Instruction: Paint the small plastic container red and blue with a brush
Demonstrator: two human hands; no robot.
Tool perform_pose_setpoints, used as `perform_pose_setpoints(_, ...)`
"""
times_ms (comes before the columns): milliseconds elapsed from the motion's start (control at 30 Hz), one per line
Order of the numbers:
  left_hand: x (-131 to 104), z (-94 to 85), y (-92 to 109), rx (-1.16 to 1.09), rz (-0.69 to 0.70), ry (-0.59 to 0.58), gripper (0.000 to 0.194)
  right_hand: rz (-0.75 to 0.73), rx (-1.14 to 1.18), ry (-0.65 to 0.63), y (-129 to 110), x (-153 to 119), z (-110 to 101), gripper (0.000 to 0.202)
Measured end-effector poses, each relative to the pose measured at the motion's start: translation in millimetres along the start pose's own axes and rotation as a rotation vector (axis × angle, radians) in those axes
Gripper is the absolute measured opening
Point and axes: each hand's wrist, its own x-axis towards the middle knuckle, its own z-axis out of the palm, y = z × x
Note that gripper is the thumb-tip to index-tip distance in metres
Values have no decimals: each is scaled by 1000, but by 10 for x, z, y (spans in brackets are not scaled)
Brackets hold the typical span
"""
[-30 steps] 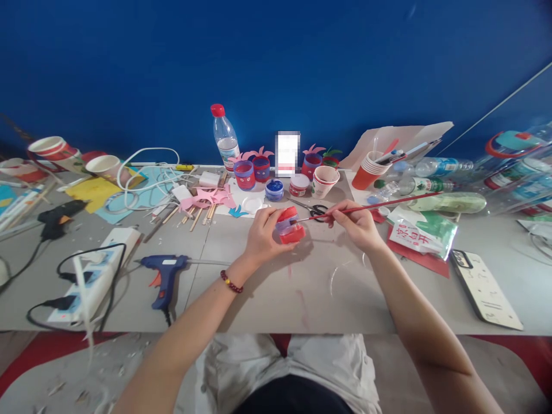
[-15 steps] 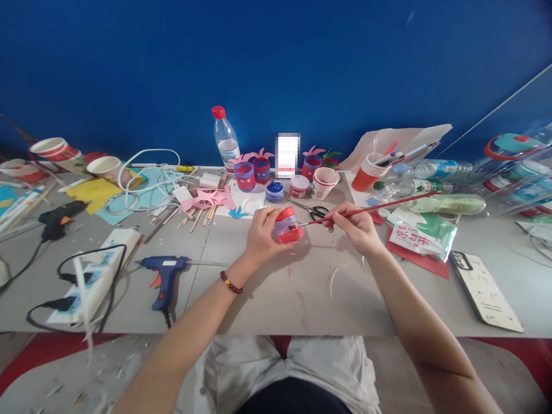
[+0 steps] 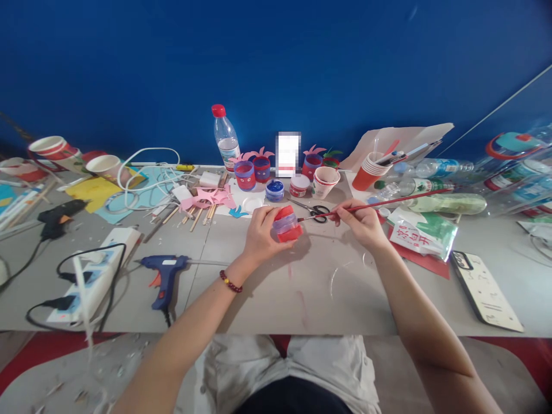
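Left hand [image 3: 261, 232] fingers curl round red-and-purple piece [image 3: 287, 224]; right hand [image 3: 357, 221] fingers pinch red paintbrush [image 3: 397, 200], tip beside purple band (contact unclear), near scissors [image 3: 311, 207].

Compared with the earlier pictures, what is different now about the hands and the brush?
The right hand has drawn the brush slightly rightward; its tip is now at the right edge of the red-and-purple piece. The left hand still holds that piece.

The paintbrush [image 3: 397, 200] looks smooth, the bottle [image 3: 226, 133] glossy plastic, the cutouts [image 3: 210, 198] matt paper.
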Motion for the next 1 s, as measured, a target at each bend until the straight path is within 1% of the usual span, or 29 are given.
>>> perform_pose_setpoints(67,3,0,2,-7,1,4,78,8,17,9,26,5,-28,41)
perform_pose_setpoints(167,3,6,0,-16,8,5,78,7,70,-19,70,-18,-28,33)
perform_pose_setpoints(267,-2,16,-7,-10,12,-6,80,6,92,-75,99,-63,29,28)
perform_pose_setpoints(400,-6,21,-9,-27,50,11,81,11,81,-126,65,-90,118,31)
perform_pose_setpoints(533,1,13,3,-25,68,25,78,17,68,-71,-13,-57,117,40)
perform_pose_setpoints(700,6,7,12,-15,89,39,79,13,23,-30,-38,0,24,44)
perform_pose_setpoints(800,7,8,11,-17,88,35,79,-1,23,-3,8,22,-40,42)
perform_pose_setpoints(867,6,9,13,-18,79,29,79,-6,78,10,49,25,-69,38)
perform_pose_setpoints(1000,2,16,15,-30,74,2,78,-13,149,-9,95,-12,-49,29)
